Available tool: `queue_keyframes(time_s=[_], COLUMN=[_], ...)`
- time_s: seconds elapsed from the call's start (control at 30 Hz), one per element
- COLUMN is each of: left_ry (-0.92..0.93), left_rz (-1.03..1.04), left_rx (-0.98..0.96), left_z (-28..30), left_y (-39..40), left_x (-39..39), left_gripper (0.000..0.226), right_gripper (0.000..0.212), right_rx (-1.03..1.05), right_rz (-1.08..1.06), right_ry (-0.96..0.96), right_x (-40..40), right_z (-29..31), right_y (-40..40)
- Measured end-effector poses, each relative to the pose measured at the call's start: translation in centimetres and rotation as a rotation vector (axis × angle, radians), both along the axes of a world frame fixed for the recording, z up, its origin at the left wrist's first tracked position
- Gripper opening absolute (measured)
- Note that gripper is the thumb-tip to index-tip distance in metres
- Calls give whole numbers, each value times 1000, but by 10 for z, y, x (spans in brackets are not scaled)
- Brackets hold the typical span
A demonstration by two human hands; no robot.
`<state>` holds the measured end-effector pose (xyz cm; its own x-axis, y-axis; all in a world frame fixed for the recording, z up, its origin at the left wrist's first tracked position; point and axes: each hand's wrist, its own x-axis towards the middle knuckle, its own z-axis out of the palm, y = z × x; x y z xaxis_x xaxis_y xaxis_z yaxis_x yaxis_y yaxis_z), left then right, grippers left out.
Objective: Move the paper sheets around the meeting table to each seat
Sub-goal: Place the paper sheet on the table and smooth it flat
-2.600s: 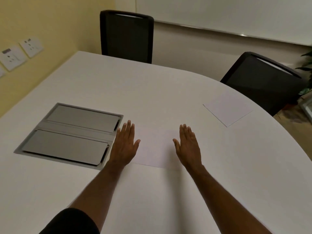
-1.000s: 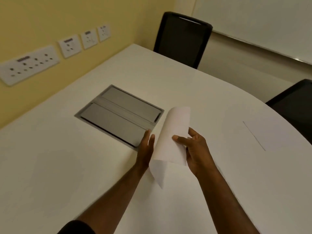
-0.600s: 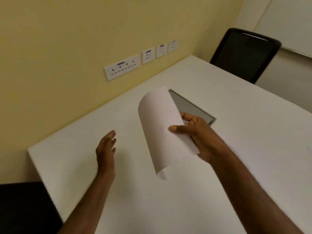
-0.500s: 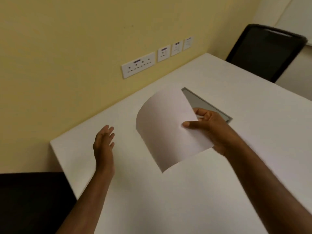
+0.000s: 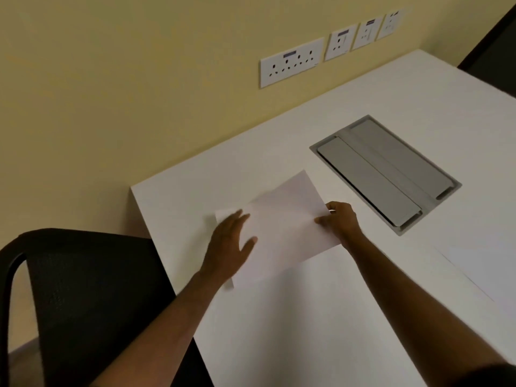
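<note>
Paper sheet [image 5: 282, 227] lies slantwise, long axis toward cable hatch [image 5: 385, 174].

Your paper sheet [image 5: 282, 224] lies on the meeting table [image 5: 321, 317] near its left end, before the chair [image 5: 92, 297]. The cable box lid [image 5: 385, 174] sits to its right; wall sockets [image 5: 290, 62] line the wall behind. A second sheet [image 5: 485, 263] lies far right.

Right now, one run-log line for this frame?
step: placing sheet at seat | left hand: flat on paper sheet | right hand: pinching its edge | near: black chair, table corner
</note>
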<state>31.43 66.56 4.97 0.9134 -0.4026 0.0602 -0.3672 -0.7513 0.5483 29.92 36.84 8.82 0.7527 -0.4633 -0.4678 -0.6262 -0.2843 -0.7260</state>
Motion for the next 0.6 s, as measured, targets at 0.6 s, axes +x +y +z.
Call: queue_keyframes(time_s=[0.6], left_ry=[103], left_rz=[-138], left_rx=[563], left_z=[-73], left_y=[20], left_x=[-30], left_gripper=[128], right_gripper=[73], right_rx=[-697], right_rz=[551], right_ry=[-12], right_x=[-21], right_z=[-63], right_y=[59])
